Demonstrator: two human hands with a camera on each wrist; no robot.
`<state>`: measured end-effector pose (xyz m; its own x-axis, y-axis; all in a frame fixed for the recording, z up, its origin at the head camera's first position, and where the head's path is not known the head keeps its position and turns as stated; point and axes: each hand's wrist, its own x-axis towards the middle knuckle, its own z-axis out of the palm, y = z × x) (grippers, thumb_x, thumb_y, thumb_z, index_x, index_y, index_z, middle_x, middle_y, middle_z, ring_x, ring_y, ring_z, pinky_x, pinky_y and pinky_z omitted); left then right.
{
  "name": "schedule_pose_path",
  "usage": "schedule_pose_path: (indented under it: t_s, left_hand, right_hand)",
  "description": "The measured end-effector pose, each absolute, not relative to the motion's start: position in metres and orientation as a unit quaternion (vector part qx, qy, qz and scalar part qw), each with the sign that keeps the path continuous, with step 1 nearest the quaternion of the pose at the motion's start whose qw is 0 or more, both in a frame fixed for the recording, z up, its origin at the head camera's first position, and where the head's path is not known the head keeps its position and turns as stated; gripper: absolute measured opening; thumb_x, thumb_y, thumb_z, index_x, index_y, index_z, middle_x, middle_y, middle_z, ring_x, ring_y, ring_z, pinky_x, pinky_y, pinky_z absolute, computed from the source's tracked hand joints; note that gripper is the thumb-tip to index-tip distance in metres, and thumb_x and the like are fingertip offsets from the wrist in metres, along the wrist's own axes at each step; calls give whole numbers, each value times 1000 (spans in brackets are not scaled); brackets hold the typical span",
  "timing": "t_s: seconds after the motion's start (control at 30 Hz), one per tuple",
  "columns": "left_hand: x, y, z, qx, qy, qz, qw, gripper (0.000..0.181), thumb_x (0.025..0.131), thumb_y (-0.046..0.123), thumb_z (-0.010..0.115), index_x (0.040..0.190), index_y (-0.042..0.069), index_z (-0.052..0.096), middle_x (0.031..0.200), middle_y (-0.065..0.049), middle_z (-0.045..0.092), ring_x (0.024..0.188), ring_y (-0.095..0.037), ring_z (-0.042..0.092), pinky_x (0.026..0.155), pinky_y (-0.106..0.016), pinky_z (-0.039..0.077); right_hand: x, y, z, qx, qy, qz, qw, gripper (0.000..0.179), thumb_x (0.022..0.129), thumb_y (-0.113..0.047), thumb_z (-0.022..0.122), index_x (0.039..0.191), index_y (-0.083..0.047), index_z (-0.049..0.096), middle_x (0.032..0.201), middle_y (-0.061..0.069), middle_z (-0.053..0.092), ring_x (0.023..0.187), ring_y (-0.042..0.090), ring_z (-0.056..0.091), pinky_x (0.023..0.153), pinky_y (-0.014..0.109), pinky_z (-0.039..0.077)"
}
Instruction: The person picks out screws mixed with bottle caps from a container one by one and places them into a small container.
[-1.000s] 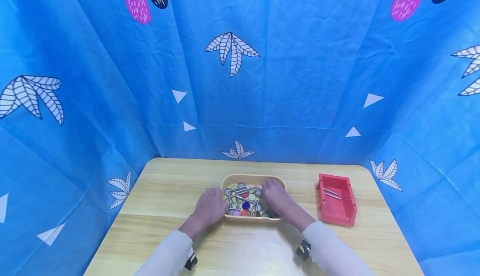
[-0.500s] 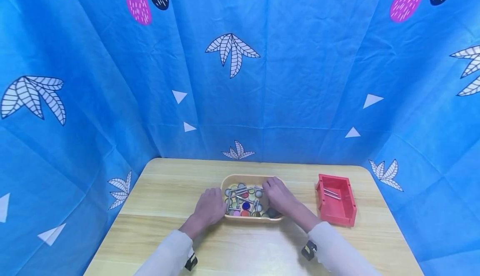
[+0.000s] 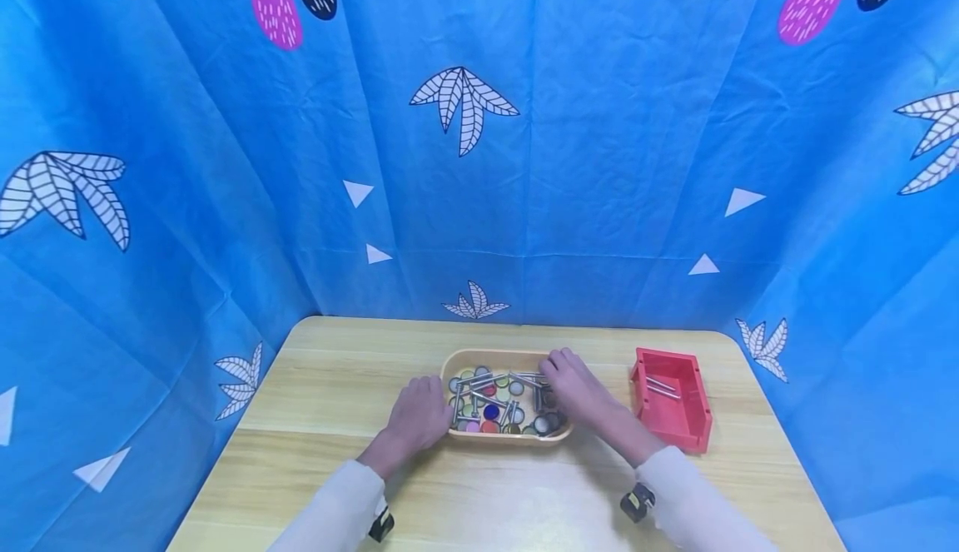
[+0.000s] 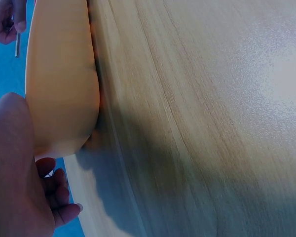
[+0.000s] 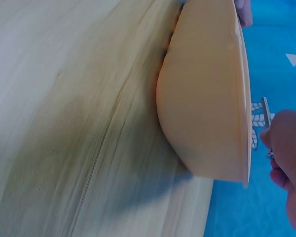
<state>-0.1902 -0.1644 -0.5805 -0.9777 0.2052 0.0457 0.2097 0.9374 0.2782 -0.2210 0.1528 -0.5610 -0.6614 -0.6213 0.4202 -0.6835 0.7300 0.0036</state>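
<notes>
A metal rod (image 5: 266, 109) pinched over a crowded tray (image 3: 505, 440)

The left hand (image 3: 419, 415) grips the tray by its left end, thumb at the rim and fingers curled at the outer side. The tray stands near the middle of the far edge of the table (image 3: 352, 356), its floor strewn with coloured discs (image 3: 490, 411) and loose rods (image 3: 490, 400), several lying crossed over one another. Above the tray's right end, the right hand (image 3: 573, 381) pinches the single metal rod between thumb and fingers; both wrist views show an end of it sticking out. Farther right, toward the table's far right corner, stands a red bin (image 3: 673, 435) with two rods (image 3: 663, 388) side by side in it.

The rod looks slim and smooth, so a loose pinch could let it swivel or drop back among the discs, or onto the strip of table between tray and bin. Brushing the tray's right rim could knock it free. Too hard a pull by the left hand might slide or tip the tray.
</notes>
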Motion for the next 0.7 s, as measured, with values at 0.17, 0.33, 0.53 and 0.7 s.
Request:
schedule_pose_path:
  t_s: [0.17,0.33,0.53,0.7]
  left_hand:
    - [-191,-164,-580,-106,-984,-144,8,23,89,24,62,94,2,58,80,-6,51,71,-20,46,64,-34,41]
    - [-191,-165,-579,-104,-984,-146,7,23,88,23,61,95,1,58,80,-7,52,70,-21,46,64,-35,41]
    - [-191,-164,-579,-104,-984,-142,4,25,89,24,61,97,0,58,81,-7,52,72,-21,46,65,-35,42]
    - [-191,-164,-577,-103,-984,-149,2,24,89,23,61,96,1,58,81,-7,52,71,-21,47,65,-35,42]
  right_hand:
    - [-220,163,-559,357,-905,91,213,41,68,13,74,105,-4,65,96,7,61,88,20,53,79,34,51]
    - [-219,174,-559,347,-907,94,218,35,76,13,66,108,-3,66,98,8,60,91,22,53,80,35,51]
    - [-216,190,-556,333,-915,93,209,33,82,12,64,111,-4,65,103,8,63,96,23,56,84,37,52]
    - [-212,203,-548,319,-923,97,192,30,85,2,74,112,-6,65,106,6,63,99,22,56,87,37,51]
